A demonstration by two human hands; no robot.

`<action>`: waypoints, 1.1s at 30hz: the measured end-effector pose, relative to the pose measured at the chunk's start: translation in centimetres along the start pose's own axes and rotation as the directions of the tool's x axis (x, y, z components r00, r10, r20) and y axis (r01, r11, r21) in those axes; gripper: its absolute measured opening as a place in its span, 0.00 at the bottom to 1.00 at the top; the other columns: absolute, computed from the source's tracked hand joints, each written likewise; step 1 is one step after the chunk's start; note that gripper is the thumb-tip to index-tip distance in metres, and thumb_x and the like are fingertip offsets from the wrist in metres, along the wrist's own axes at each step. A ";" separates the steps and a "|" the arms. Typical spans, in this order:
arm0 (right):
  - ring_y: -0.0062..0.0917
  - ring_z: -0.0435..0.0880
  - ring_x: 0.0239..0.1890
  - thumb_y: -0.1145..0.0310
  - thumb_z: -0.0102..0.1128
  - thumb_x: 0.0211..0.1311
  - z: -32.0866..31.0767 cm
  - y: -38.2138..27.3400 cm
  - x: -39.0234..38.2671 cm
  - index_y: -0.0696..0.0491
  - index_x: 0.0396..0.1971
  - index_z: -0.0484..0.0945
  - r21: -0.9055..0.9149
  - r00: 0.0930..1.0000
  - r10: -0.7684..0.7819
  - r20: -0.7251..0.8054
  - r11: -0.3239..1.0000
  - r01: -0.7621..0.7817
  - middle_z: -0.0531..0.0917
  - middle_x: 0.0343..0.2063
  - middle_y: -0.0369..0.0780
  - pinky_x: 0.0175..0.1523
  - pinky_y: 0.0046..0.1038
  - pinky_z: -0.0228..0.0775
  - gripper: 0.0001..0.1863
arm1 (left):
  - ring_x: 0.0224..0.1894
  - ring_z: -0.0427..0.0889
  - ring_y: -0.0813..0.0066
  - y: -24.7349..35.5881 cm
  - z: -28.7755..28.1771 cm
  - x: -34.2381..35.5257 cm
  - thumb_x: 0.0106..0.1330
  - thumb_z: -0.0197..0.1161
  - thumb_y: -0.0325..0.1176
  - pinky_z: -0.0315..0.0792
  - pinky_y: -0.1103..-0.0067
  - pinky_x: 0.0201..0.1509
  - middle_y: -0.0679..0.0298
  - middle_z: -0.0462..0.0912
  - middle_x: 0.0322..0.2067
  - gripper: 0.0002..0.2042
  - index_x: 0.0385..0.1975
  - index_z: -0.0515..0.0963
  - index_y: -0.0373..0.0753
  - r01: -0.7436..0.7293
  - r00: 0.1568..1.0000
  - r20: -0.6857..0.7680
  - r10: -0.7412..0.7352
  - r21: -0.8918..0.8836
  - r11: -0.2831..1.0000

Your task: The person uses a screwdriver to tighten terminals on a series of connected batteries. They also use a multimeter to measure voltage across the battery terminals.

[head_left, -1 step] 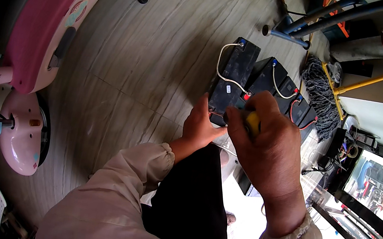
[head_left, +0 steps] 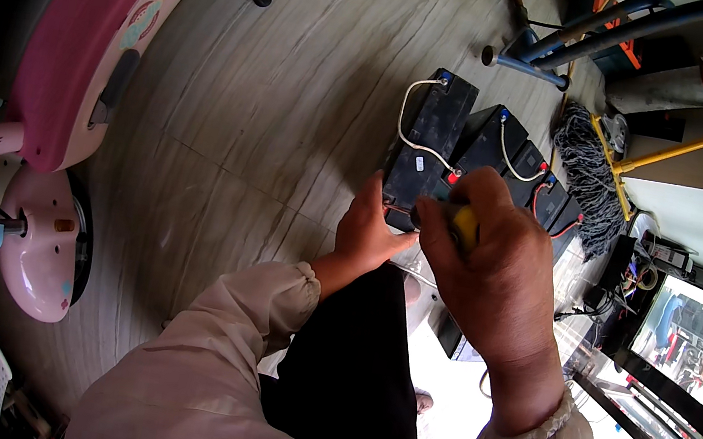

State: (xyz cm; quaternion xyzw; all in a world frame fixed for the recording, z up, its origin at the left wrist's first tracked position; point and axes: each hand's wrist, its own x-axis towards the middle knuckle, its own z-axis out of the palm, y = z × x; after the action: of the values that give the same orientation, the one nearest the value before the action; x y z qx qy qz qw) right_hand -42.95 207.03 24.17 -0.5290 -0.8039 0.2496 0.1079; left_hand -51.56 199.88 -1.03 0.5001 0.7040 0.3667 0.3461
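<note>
My right hand (head_left: 491, 269) is closed in a fist around a screwdriver with a yellow and dark handle (head_left: 466, 227); its shaft and tip are hidden. It hangs above the near end of a black battery (head_left: 433, 122). At that battery's near left corner is my left hand (head_left: 368, 231), thumb and forefinger stretched apart along the edges, the other fingers hidden. A white cable (head_left: 403, 108) loops between the battery's blue and red terminals. A short reddish wire (head_left: 396, 209) shows beside my left fingers.
More black batteries (head_left: 485, 144) with white and red cables stand to the right. Beyond them are a grey mop (head_left: 586, 179) and a blue metal frame (head_left: 532, 68). A pink ride-on vehicle (head_left: 78, 29) stands at the left. A mirror-like panel (head_left: 700, 339) is at the right.
My right hand has turned very slightly with the screwdriver, so the yellow on its handle sits a little differently. My left hand and the batteries have not moved.
</note>
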 end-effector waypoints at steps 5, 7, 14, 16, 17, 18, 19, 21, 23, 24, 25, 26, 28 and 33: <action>0.42 0.83 0.33 0.74 0.72 0.56 -0.5 0.3 0.4 0.54 0.34 0.75 -0.012 0.972 -0.224 0.067 0.974 0.225 0.81 0.25 0.41 0.45 0.39 0.74 0.12 | 0.53 0.81 0.56 -3.2 1.7 0.3 0.45 0.83 0.41 0.77 0.66 0.54 0.50 0.77 0.53 0.51 0.68 0.59 0.30 -0.043 0.999 -0.018 0.041 -0.078 0.996; 0.42 0.82 0.37 0.76 0.71 0.54 -0.6 -0.4 0.5 0.54 0.35 0.75 -0.033 0.937 -0.320 0.141 0.944 0.328 0.80 0.29 0.41 0.49 0.40 0.72 0.12 | 0.53 0.81 0.55 -3.5 1.8 0.2 0.45 0.83 0.41 0.77 0.66 0.55 0.49 0.76 0.55 0.51 0.68 0.59 0.30 -0.049 0.999 -0.003 0.049 -0.079 0.996; 0.46 0.85 0.38 0.71 0.71 0.56 -1.8 0.2 0.3 0.55 0.44 0.71 0.090 0.986 -0.122 0.112 0.990 0.112 0.80 0.37 0.47 0.42 0.37 0.77 0.20 | 0.54 0.80 0.51 -2.8 0.0 0.4 0.48 0.82 0.41 0.75 0.67 0.59 0.45 0.71 0.61 0.52 0.70 0.56 0.29 -0.064 0.997 0.040 0.067 -0.080 0.995; 0.46 0.87 0.36 0.64 0.72 0.59 -1.7 0.5 0.0 0.56 0.43 0.72 0.031 0.987 -0.101 0.125 0.995 0.097 0.82 0.36 0.50 0.37 0.37 0.77 0.20 | 0.54 0.80 0.50 -3.5 -0.5 0.1 0.48 0.81 0.41 0.74 0.67 0.60 0.45 0.70 0.61 0.53 0.71 0.55 0.29 -0.152 0.988 0.001 0.153 -0.075 0.985; 0.46 0.87 0.35 0.63 0.72 0.59 -1.6 0.2 -0.2 0.56 0.43 0.72 -0.005 0.987 -0.063 0.148 0.998 0.065 0.82 0.36 0.50 0.38 0.37 0.77 0.20 | 0.50 0.81 0.53 -3.6 -0.6 -0.4 0.54 0.78 0.37 0.74 0.68 0.57 0.48 0.73 0.56 0.42 0.67 0.62 0.31 -0.205 0.976 -0.101 0.195 -0.094 0.974; 0.46 0.86 0.34 0.62 0.73 0.59 -1.4 0.0 -0.3 0.56 0.43 0.73 -0.041 0.986 -0.027 0.167 0.999 0.034 0.82 0.35 0.50 0.39 0.38 0.77 0.21 | 0.49 0.81 0.55 -4.0 -0.8 -0.5 0.56 0.76 0.34 0.74 0.68 0.56 0.50 0.74 0.54 0.37 0.63 0.64 0.32 -0.216 0.972 -0.125 0.201 -0.113 0.970; 0.45 0.85 0.32 0.64 0.72 0.59 -1.0 0.4 -0.3 0.56 0.43 0.74 -0.053 0.974 -0.215 0.071 0.974 0.219 0.83 0.33 0.48 0.40 0.39 0.76 0.19 | 0.47 0.81 0.57 -4.4 -1.0 -0.6 0.57 0.74 0.32 0.74 0.69 0.54 0.52 0.75 0.52 0.32 0.60 0.67 0.33 -0.227 0.967 -0.150 0.207 -0.131 0.965; 0.44 0.85 0.30 0.65 0.72 0.60 -1.5 0.7 -0.1 0.56 0.42 0.74 -0.018 0.946 -0.321 0.032 0.947 0.322 0.83 0.29 0.47 0.41 0.39 0.76 0.18 | 0.42 0.80 0.63 -2.9 -1.1 -0.2 0.62 0.67 0.24 0.74 0.69 0.50 0.57 0.75 0.43 0.15 0.47 0.72 0.36 -0.239 0.957 -0.218 0.193 -0.210 0.948; 0.43 0.83 0.35 0.71 0.71 0.55 -2.0 0.1 -0.2 0.55 0.42 0.75 0.079 0.980 -0.182 0.079 0.981 0.176 0.82 0.31 0.46 0.44 0.39 0.76 0.17 | 0.42 0.79 0.63 -2.6 -1.0 -0.1 0.62 0.67 0.23 0.74 0.70 0.50 0.57 0.75 0.42 0.14 0.45 0.73 0.36 -0.230 0.960 -0.214 0.183 -0.224 0.947; 0.43 0.83 0.38 0.74 0.70 0.53 -2.0 -0.2 -0.2 0.55 0.42 0.75 0.129 0.988 -0.116 0.104 0.986 0.102 0.81 0.32 0.45 0.46 0.39 0.75 0.17 | 0.42 0.79 0.63 -2.6 -1.2 -0.2 0.62 0.67 0.23 0.74 0.70 0.49 0.58 0.75 0.42 0.13 0.44 0.73 0.36 -0.224 0.960 -0.216 0.175 -0.224 0.949; 0.43 0.81 0.41 0.75 0.69 0.50 -2.2 -0.7 -0.1 0.55 0.43 0.75 0.135 0.982 0.048 0.180 0.988 -0.073 0.80 0.35 0.45 0.49 0.40 0.75 0.19 | 0.41 0.79 0.63 -2.6 -1.3 -0.2 0.61 0.67 0.23 0.74 0.70 0.49 0.58 0.75 0.42 0.13 0.43 0.73 0.37 -0.220 0.959 -0.224 0.171 -0.213 0.952; 0.43 0.80 0.43 0.75 0.69 0.49 -2.2 -0.5 -0.1 0.55 0.43 0.75 0.111 0.982 0.040 0.186 0.992 -0.061 0.79 0.37 0.45 0.49 0.41 0.75 0.19 | 0.41 0.79 0.63 -2.5 -1.3 -0.3 0.61 0.66 0.22 0.74 0.71 0.48 0.58 0.75 0.41 0.12 0.43 0.73 0.37 -0.217 0.959 -0.230 0.168 -0.208 0.954; 0.44 0.79 0.45 0.76 0.68 0.47 -2.0 -0.4 0.0 0.55 0.44 0.75 0.063 0.980 0.021 0.200 0.997 -0.034 0.77 0.40 0.45 0.50 0.42 0.75 0.21 | 0.40 0.79 0.64 -2.6 -1.4 -0.3 0.61 0.66 0.22 0.74 0.71 0.47 0.59 0.75 0.41 0.12 0.42 0.73 0.37 -0.229 0.953 -0.243 0.181 -0.185 0.956; 0.43 0.82 0.37 0.67 0.72 0.53 -1.6 -0.4 -0.6 0.54 0.41 0.75 -0.052 0.972 -0.230 0.043 0.971 0.232 0.78 0.35 0.44 0.43 0.40 0.74 0.18 | 0.40 0.79 0.64 -2.8 -1.1 0.0 0.60 0.66 0.21 0.74 0.71 0.46 0.59 0.75 0.41 0.12 0.41 0.73 0.37 -0.253 0.946 -0.249 0.209 -0.163 0.954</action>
State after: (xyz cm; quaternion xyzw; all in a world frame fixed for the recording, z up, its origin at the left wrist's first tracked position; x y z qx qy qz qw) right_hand -42.35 206.84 25.78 -0.4299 -0.8686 0.2224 0.1064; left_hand -53.78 198.99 -2.89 0.4980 0.6364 0.5265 0.2641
